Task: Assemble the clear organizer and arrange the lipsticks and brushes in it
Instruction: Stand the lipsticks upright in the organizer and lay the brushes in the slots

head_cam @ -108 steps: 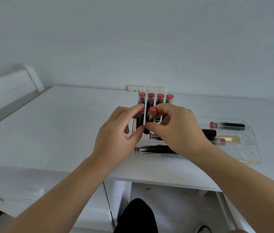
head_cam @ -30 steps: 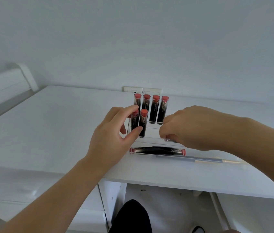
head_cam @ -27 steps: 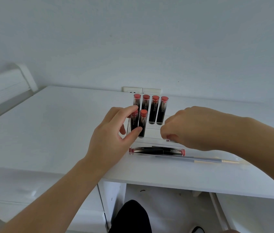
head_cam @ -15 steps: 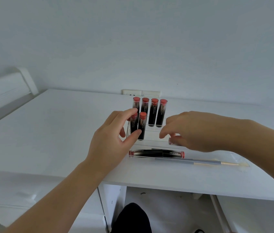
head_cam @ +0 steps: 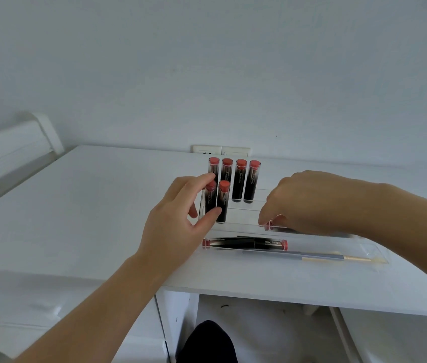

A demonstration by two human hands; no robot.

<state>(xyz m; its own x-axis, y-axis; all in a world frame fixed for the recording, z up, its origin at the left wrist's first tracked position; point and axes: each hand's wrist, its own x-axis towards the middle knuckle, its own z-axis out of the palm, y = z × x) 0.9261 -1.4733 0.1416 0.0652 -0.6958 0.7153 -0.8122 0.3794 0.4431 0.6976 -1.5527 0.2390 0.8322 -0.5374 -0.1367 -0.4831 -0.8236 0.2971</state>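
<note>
The clear organizer (head_cam: 243, 209) stands mid-desk with stepped tiers. Four red-capped black lipsticks (head_cam: 234, 180) stand upright in its back row and two more lipsticks (head_cam: 223, 200) stand in the row in front. My left hand (head_cam: 178, 221) grips the organizer's left end, index finger over the top and thumb against the front lipsticks. My right hand (head_cam: 311, 203) reaches down to the right, its fingertips pinching a lying lipstick (head_cam: 270, 227) by its red end. Two lipsticks (head_cam: 245, 243) lie end to end in the clear front tray, beside a grey-handled brush (head_cam: 319, 257).
The white desk (head_cam: 89, 205) meets the wall, where a double socket (head_cam: 221, 150) sits just behind the organizer. A white headboard (head_cam: 10, 150) is at the far left. White drawers (head_cam: 50, 310) are below the desk's front edge.
My right hand has left the front-row lipstick standing and moved right and down onto the lying lipstick. My left hand has kept its grip on the organizer.
</note>
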